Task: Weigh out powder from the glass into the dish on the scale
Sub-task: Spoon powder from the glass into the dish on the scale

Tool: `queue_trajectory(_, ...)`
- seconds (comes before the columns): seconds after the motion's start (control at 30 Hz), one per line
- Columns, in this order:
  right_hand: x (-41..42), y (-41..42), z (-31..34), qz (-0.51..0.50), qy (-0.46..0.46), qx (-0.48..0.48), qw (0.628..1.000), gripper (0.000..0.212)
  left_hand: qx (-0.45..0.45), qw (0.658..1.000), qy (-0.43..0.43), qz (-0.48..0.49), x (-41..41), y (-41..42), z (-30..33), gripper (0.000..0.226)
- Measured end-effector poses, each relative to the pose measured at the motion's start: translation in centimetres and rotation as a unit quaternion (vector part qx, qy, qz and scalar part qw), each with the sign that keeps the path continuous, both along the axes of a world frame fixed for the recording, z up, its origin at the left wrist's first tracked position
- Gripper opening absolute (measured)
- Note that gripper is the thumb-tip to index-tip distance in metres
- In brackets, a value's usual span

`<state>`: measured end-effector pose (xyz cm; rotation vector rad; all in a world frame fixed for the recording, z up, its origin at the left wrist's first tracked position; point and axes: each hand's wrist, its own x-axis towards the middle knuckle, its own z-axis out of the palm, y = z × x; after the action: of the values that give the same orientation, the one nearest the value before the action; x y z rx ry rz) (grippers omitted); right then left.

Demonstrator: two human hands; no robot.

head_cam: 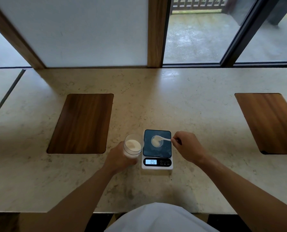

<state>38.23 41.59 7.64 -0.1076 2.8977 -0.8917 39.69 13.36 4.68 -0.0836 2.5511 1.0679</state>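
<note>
A clear glass (133, 146) holding pale powder stands just left of the scale, and my left hand (118, 159) is wrapped around its lower part. The small white scale (157, 161) has a dark platform and a lit display. On that platform sits a small round clear dish (157, 143) with some pale powder in it. My right hand (188, 147) pinches the handle of a white spoon (162, 139), whose bowl is over the dish's upper rim.
The counter (156, 101) is pale stone with a dark wooden inset panel (81, 123) to the left and another wooden inset panel (271, 121) at the far right. A window wall runs along the back edge. My white clothing shows at the bottom.
</note>
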Motion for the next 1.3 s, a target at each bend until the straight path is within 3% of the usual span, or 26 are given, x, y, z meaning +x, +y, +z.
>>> queue_trajectory(0.37,0.7,0.3,0.3,-0.009,0.047,-0.008,0.999,0.018,0.018,1.000,0.009,-0.006,0.2,0.1,0.3,0.065)
queue_trajectory(0.6,0.9,0.2,1.3,-0.094,0.032,-0.119,0.988,0.014,0.017,1.000,0.016,-0.004,0.7,0.1,0.4,0.060)
queue_trajectory(0.8,0.6,-1.3,3.5,-0.021,0.022,-0.169,0.985,0.014,0.004,1.000,0.014,-0.015,0.7,-0.1,0.6,0.056)
queue_trajectory(0.97,0.4,-3.7,3.8,0.063,0.048,-0.122,0.989,0.010,0.007,0.999,0.007,-0.045,0.4,0.0,0.7,0.044)
queue_trajectory(1.3,0.5,-5.0,3.6,0.169,0.076,-0.036,0.982,0.020,-0.005,0.998,0.010,-0.068,0.3,-0.1,0.9,0.055)
